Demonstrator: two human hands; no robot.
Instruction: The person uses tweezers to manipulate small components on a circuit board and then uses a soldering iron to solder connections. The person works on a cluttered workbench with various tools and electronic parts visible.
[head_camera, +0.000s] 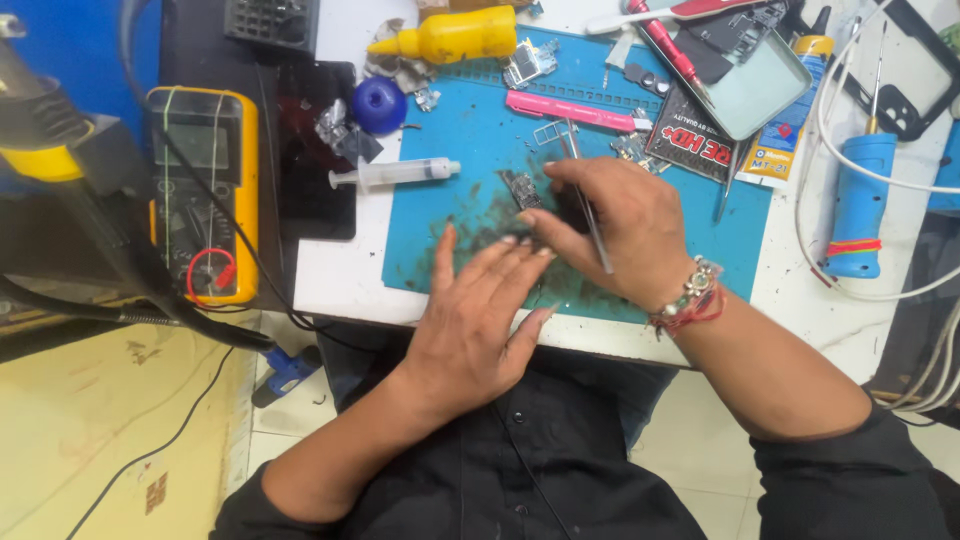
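Head view: right hand pinches thin metal tweezers, tips near a small circuit board lying on the blue mat. Left hand is open, fingers spread flat, holding nothing, fingertips just beside the board. Board looks light, stiff and fragile; best gripped by its edges. A syringe lies nearby.
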